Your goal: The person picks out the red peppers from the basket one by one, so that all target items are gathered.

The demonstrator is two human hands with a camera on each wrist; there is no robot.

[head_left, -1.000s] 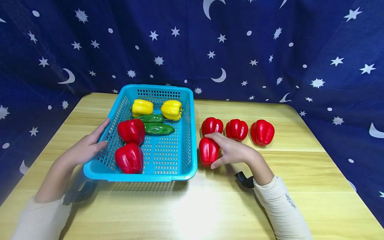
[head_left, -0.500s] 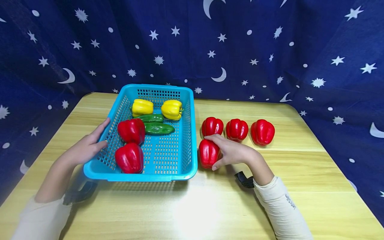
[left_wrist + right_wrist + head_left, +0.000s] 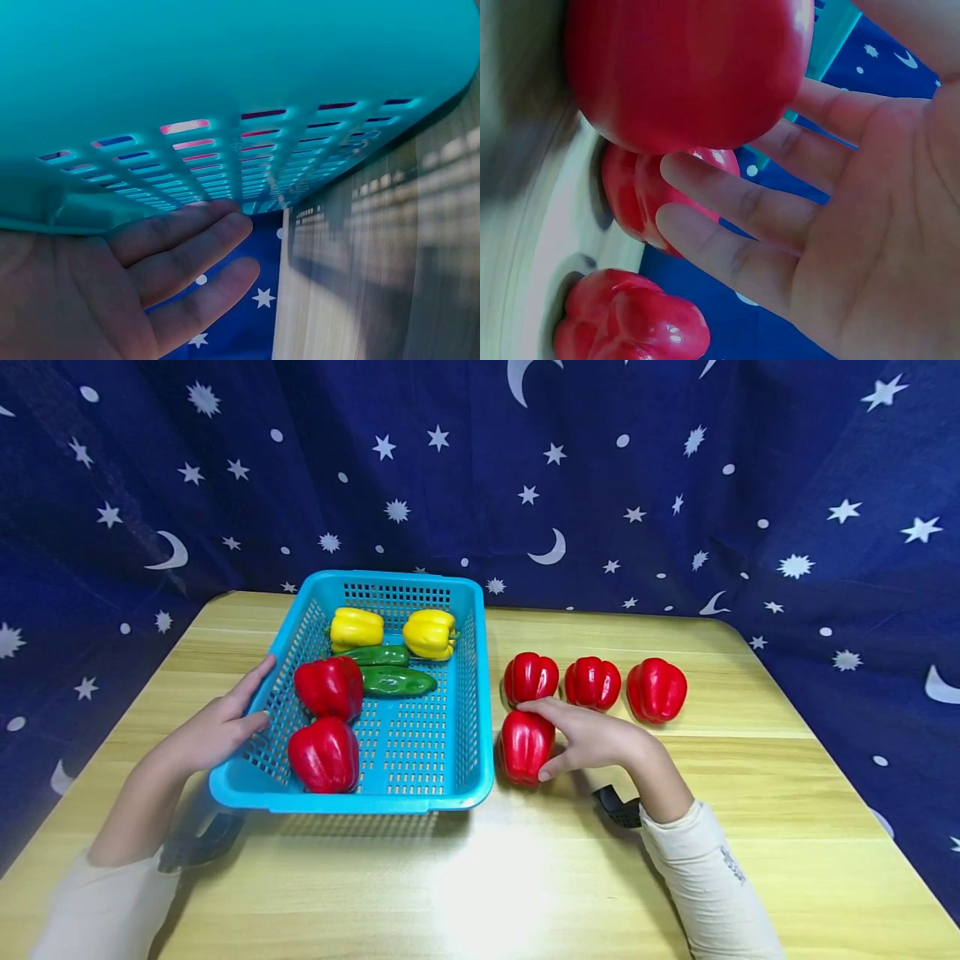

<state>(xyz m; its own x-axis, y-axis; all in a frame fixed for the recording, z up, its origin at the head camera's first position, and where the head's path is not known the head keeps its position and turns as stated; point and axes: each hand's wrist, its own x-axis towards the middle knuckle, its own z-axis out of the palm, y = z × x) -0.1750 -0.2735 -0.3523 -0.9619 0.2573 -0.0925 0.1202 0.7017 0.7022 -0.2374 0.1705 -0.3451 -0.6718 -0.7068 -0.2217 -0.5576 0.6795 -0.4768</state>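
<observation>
In the head view my left hand (image 3: pixel 213 731) holds the left side of a blue plastic basket (image 3: pixel 480 693), its thumb over the rim. The left wrist view shows its other fingers (image 3: pixel 187 262) stretched along the slotted outer wall (image 3: pixel 247 75). My right hand (image 3: pixel 588 735) grips a glossy red bell pepper (image 3: pixel 525 747) just right of the basket, thumb at the near side and a finger across the far end. In the right wrist view the fingers (image 3: pixel 742 199) reach past this pepper (image 3: pixel 690 67), whose far side is hidden.
Inside the basket lie two yellow bell peppers (image 3: pixel 429 635), two green peppers (image 3: pixel 397 682) and two red bell peppers (image 3: pixel 324 756). Three more red bell peppers (image 3: pixel 592 683) stand in a row behind my right hand. A dark blue starry cloth (image 3: pixel 480 485) hangs behind the wooden table (image 3: pixel 750 827).
My right hand and the red bell pepper in it have shifted slightly to the right and toward me. My left hand and the basket have stayed in place.
</observation>
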